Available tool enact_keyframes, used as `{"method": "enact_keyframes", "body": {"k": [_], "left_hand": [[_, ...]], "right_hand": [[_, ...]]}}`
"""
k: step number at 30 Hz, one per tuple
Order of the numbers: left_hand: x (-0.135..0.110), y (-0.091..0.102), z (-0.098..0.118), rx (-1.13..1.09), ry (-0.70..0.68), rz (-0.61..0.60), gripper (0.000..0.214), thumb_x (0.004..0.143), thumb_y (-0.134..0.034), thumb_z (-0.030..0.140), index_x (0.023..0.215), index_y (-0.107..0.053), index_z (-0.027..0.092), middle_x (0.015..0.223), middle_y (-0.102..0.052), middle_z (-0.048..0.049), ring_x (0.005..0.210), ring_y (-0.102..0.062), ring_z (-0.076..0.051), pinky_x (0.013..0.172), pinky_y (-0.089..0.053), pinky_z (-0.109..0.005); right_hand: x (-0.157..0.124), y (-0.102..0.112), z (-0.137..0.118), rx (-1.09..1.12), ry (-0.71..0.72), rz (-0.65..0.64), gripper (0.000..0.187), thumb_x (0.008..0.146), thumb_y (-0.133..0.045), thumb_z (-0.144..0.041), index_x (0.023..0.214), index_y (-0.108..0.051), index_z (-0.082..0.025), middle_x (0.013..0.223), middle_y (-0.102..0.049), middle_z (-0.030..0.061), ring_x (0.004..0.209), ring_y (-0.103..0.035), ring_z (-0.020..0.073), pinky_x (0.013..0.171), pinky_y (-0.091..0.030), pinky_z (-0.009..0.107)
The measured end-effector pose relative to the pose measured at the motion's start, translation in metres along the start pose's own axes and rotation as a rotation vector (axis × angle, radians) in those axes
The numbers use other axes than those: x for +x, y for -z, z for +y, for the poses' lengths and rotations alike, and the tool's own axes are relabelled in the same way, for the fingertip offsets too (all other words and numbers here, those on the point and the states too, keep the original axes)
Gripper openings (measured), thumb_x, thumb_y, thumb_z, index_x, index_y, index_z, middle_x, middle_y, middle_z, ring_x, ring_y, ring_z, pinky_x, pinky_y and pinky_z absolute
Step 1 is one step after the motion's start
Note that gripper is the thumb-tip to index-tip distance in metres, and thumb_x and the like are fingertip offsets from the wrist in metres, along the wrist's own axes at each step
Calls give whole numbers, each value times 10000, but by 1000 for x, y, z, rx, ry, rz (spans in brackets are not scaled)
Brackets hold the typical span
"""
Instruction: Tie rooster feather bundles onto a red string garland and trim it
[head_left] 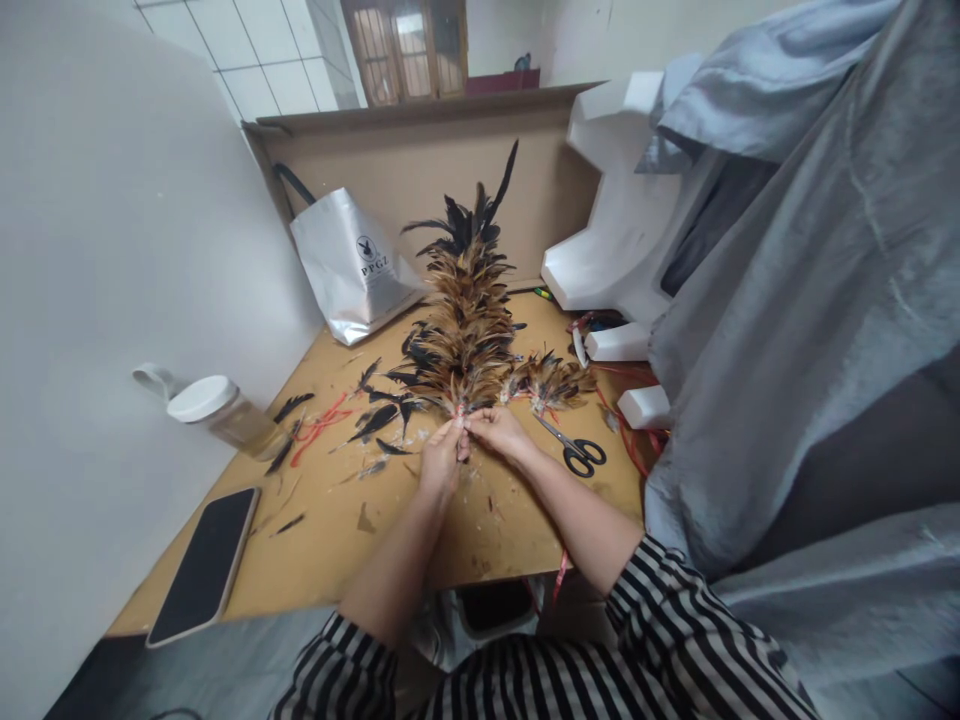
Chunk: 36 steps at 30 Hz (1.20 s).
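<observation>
A long bundle of brown and black feathers (469, 300) lies on the tan tabletop, pointing away from me. Both hands meet at its near end. There my left hand (444, 455) pinches the base of the bundle, where a bit of red shows. My right hand (499, 430) is closed at the same spot, its fingertips touching those of the left; whatever they pinch is too small to make out. Just right of the bundle is a smaller clump of brown feathers (559, 382). Scissors with black handles (583, 456) rest beside my right forearm.
Loose black feathers (375, 422) and red strips (319, 425) are scattered left of the bundle. Further left are a lidded cup (236, 420) and a phone (204, 565). A silver bag (352, 265) leans at the back; white foam (615, 230) and grey cloth (810, 300) crowd the right.
</observation>
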<state>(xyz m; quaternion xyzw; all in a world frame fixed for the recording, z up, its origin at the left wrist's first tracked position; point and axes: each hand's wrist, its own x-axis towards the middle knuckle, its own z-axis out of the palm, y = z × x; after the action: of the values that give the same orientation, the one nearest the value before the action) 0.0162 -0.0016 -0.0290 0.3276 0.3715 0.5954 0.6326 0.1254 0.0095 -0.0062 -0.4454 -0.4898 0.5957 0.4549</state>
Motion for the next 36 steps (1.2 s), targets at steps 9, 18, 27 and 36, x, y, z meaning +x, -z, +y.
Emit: {"method": "enact_keyframes", "body": {"k": [9,18,27,36], "left_hand": [[6,5,-1,30,-29,80,363,568,-758,391,734,-620,99,514,-459,48,404,-336,-16,364,-178,-143],[5,7,-3,4,28,24,351,585,-764,373,731,-613,92,531,-470,39,410,-350,-14,354,-185,-134],[13,15,3,-176,93,50,281,613,-773,278,724,-587,99,558,-482,30,428,-387,-15,336,-192,-112],[13,15,0,-209,104,29,250,635,-757,254,752,-608,90,572,-497,21,421,-386,-11,324,-206,-108]], "right_hand": [[2,-2,7,-57,106,117,182,629,-618,-311,579,-553,-149,479,-545,-33,420,-427,72,452,-322,196],[-3,22,-5,-255,63,-102,209,631,-625,-338,553,-587,-148,433,-522,-39,376,-373,55,400,-278,177],[24,77,6,-597,216,517,175,697,-526,-256,707,-667,-153,712,-677,37,651,-584,141,622,-417,226],[26,54,2,-1221,-14,570,343,801,-494,-444,935,-649,-170,977,-665,137,898,-614,226,736,-426,283]]}}
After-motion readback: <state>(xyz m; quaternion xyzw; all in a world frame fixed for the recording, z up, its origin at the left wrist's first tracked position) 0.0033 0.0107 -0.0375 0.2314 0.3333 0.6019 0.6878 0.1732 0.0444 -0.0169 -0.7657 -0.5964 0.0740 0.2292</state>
